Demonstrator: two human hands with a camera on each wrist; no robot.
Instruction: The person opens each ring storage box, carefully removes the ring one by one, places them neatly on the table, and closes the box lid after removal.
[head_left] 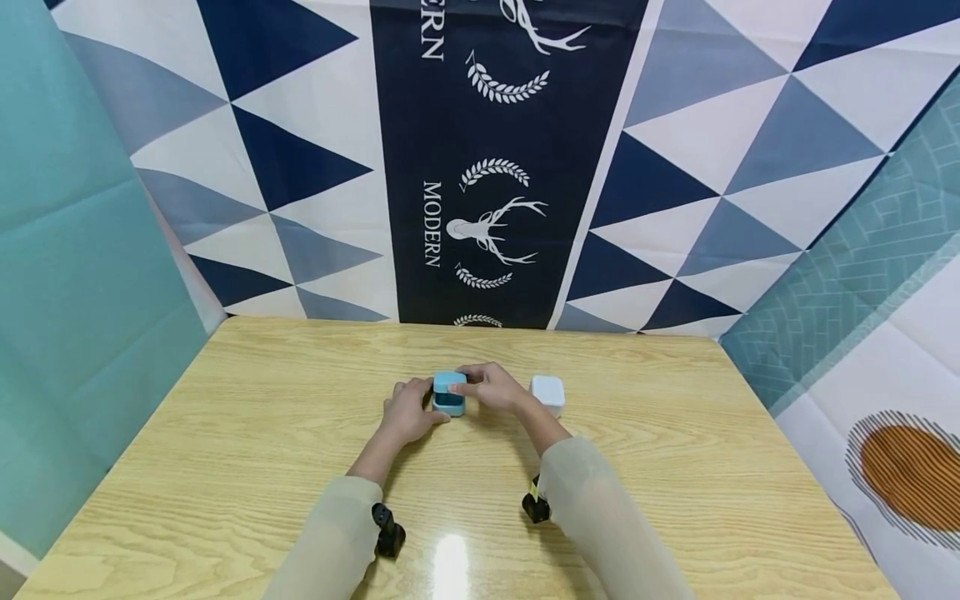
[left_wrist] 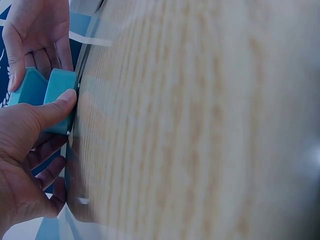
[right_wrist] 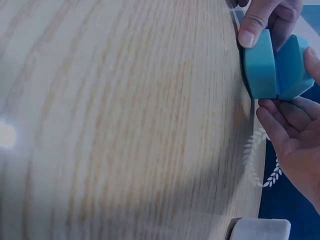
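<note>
Hands point(head_left: 450, 398) grip blue box point(head_left: 448, 392) on table point(head_left: 262, 433).

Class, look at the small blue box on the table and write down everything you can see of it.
The blue box is small, with rounded corners and a smooth matte surface, perhaps plastic. It has two parts, a base and a hinged lid, standing slightly apart, so it is partly open. It sits on the wooden table, near the middle. The left hand grips its base with the thumb pressed against the side, and the right hand holds the lid from above. A white box stands apart, to its right.
</note>
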